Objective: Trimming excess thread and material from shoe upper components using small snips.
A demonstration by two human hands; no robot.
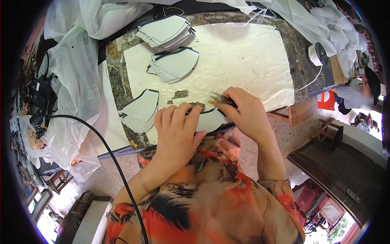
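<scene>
A white curved fabric piece with a dark edge (210,121) lies at the near edge of the board. My left hand (175,132) holds it down at its left end, thumb and index finger across it, the other fingers bent on the board. In my right hand (245,112) is a small dark-handled cutting tool (221,98), its pointed metal blade aimed left, just above the piece's upper edge. Whether it has one blade or two cannot be made out. Beside my left hand lie similar white pieces (142,107), overlapping each other.
Two more stacks of white pieces, one farther (164,30) and one nearer (178,65), rest on the worn cream sheet (243,57). A spool of white cord (317,54) stands at right. Plastic sheeting (77,73) drapes the left side. A black cable (105,142) crosses my left arm.
</scene>
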